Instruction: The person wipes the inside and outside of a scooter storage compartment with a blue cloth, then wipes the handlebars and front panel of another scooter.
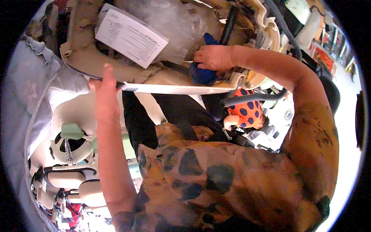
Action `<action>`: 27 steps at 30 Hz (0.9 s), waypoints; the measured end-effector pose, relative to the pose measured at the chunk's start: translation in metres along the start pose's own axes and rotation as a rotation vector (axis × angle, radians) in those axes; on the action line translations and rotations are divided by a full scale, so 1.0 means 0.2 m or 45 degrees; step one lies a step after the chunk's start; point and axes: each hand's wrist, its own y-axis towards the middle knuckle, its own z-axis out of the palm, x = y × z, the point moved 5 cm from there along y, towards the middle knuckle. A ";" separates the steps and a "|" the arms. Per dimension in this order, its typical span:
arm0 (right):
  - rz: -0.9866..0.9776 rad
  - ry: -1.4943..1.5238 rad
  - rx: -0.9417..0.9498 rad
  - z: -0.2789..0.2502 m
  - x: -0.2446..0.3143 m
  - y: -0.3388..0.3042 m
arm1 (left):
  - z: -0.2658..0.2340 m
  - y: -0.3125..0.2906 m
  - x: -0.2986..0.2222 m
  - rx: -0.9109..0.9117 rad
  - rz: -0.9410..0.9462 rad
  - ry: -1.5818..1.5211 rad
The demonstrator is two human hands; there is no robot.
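My left hand (105,82) is at the near edge of a large beige moulded panel (119,72), its thumb up and its fingers curled round the rim. The right hand (215,58) is closed over a bunched dark blue cloth-like item (203,74) further right inside the panel. Part of that item sticks out above the knuckles, and the palm side is hidden. Beside the right fingers shows a thin pale tip too small to name. A white printed box (131,37) lies tilted in the panel, left of the right hand. Crumpled clear plastic (172,27) sits behind it.
A grey hose (284,29) curves down the right side. Below it sits an orange item with dark spots (247,110). Grey-blue fabric (36,89) hangs at far left. Beige padded seats (92,192) and a pale green part (72,131) stand at lower left.
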 end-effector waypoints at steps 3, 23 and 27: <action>0.110 0.167 0.199 0.07 -0.06 0.02 | 0.01 0.00 -0.01 -0.028 0.012 -0.033; 0.423 1.118 -0.731 -0.25 -0.06 0.58 | -0.02 0.01 0.03 -0.121 -0.017 -0.087; 0.385 1.289 -0.794 -0.41 -0.19 0.88 | -0.01 0.02 0.04 -0.101 -0.023 -0.100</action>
